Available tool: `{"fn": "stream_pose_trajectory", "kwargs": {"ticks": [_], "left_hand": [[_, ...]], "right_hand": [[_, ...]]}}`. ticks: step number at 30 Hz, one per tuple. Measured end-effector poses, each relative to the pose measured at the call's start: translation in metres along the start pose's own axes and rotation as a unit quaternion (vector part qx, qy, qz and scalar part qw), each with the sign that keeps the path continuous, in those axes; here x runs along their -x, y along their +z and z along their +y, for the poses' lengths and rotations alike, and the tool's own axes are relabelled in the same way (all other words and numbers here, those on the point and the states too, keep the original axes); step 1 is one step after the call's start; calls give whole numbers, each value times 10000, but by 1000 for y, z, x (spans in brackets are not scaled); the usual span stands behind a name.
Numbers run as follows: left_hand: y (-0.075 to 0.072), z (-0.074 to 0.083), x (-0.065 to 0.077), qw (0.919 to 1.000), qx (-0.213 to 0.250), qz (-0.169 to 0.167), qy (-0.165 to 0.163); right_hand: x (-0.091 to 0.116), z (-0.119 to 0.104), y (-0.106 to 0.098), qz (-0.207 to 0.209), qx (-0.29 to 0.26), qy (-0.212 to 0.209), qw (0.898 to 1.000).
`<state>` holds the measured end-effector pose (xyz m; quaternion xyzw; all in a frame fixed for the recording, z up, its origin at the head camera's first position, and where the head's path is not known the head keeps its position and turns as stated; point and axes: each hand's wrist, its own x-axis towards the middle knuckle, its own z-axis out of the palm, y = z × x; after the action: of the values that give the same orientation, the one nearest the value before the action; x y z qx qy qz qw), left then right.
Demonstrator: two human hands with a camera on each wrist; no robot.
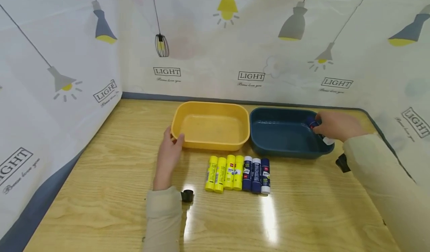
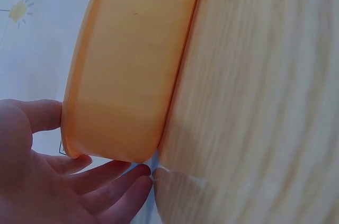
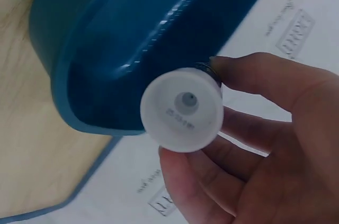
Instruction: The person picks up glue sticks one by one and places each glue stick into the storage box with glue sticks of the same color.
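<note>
At the front left corner of the yellow bin (image 1: 211,145), my left hand (image 1: 168,156) grips the rim, thumb on one side and fingers along the outer wall. In the left wrist view the bin's orange-toned wall (image 2: 127,75) lies between the thumb and the fingers. My right hand (image 1: 339,125) holds a dark blue glue stick (image 1: 312,123) over the right end of the dark blue bin (image 1: 292,154). The stick's round white end (image 3: 183,115) faces the right wrist camera, with the thumb and fingers around its body.
In front of the bins, several yellow glue sticks (image 1: 229,172) and three dark blue glue sticks (image 1: 256,175) lie side by side on the wooden table (image 1: 111,192). A lamp-patterned sheet (image 1: 208,58) stands behind and at both sides.
</note>
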<state>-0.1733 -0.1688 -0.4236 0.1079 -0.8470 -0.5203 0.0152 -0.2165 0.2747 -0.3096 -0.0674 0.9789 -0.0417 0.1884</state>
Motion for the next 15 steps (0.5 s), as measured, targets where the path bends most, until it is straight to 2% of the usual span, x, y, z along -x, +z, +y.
{"fn": "stream_pose_trajectory", "kwargs": {"ticks": [9,15], "left_hand": [[-3,-1,1,10000,23,-76,-18],[-3,-1,1,9999,72,-111,49]], "right_hand": [[-27,11,18,-248,-332,178,9990],[-33,8,28,-440,-360,305,9979]]}}
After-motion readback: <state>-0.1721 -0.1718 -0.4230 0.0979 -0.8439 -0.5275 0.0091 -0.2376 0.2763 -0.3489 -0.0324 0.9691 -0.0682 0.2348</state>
